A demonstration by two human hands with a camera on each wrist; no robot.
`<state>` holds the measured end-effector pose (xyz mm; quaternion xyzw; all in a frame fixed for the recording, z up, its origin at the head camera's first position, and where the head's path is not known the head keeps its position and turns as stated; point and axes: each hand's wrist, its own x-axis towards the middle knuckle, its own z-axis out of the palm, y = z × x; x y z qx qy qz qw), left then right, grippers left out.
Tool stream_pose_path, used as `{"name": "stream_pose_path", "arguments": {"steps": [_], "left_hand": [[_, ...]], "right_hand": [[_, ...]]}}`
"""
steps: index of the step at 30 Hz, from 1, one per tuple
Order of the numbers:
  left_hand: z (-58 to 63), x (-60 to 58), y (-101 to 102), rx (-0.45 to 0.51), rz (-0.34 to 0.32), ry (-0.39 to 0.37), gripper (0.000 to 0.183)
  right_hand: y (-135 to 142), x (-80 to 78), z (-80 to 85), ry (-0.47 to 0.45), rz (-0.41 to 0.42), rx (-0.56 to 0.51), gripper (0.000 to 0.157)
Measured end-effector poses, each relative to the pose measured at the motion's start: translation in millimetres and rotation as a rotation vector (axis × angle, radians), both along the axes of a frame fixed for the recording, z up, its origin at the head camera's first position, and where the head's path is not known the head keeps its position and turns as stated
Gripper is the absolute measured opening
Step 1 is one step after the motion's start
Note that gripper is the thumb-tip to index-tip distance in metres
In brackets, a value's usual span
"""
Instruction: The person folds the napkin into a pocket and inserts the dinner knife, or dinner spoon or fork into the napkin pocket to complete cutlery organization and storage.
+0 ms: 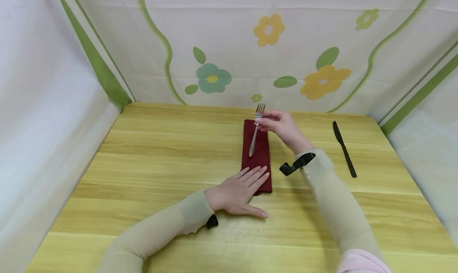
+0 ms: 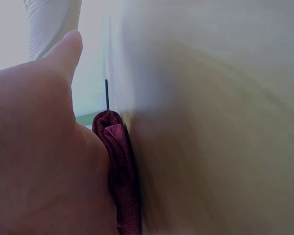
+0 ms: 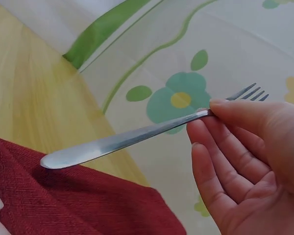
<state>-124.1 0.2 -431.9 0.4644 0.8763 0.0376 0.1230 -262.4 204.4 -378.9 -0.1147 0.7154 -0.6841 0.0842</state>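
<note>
A dark red cloth napkin (image 1: 260, 150), folded into a long narrow strip, lies on the wooden table. My left hand (image 1: 241, 191) rests on its near end with fingers spread straight and thumb out to the side; the left wrist view shows the napkin's rolled-looking folded layers (image 2: 118, 142) beside the palm. My right hand (image 1: 282, 128) pinches a silver fork (image 3: 132, 137) near its neck between thumb and fingers. The tines point away from me, and the handle end slants down over the napkin, close above the cloth in the right wrist view.
A black table knife (image 1: 344, 149) lies on the right side of the wooden table (image 1: 150, 157), blade end toward the back. A white curtain (image 1: 229, 34) with printed flowers stands behind the table's back edge, and white cloth walls flank both sides.
</note>
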Motion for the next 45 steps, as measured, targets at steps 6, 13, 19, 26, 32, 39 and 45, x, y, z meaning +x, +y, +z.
{"name": "stream_pose_path", "arguments": {"steps": [6,13,19,26,32,39,45], "left_hand": [[-2.8,-0.6,1.8,-0.017,0.002,0.014,0.109],[-2.2,-0.5,1.3,-0.035,0.000,0.014,0.109],[-0.7,-0.4,0.5,-0.031,-0.005,0.022,0.109],[1.7,0.2,0.2,-0.025,-0.006,0.022,0.109],[1.7,0.3,-0.3,-0.031,-0.003,0.009,0.109],[2.6,0.9,-0.4,-0.033,-0.010,0.032,0.109],[2.2,0.6,1.7,-0.052,-0.013,0.039,0.110]], "right_hand": [[-7.9,-8.5,-14.2,-0.043,0.052,0.021,0.037],[-9.9,-10.4,-25.8,-0.141,0.069,0.009,0.027],[-10.8,-8.8,-32.4,-0.231,0.094,0.009,0.021],[-10.3,-6.8,-39.5,-0.279,0.110,0.055,0.032],[-8.2,-4.5,-44.6,-0.339,0.088,0.083,0.040],[-7.5,-6.7,-45.1,-0.296,0.086,0.079,0.033],[-7.8,-13.4,-44.9,-0.248,-0.005,0.071,0.033]]}}
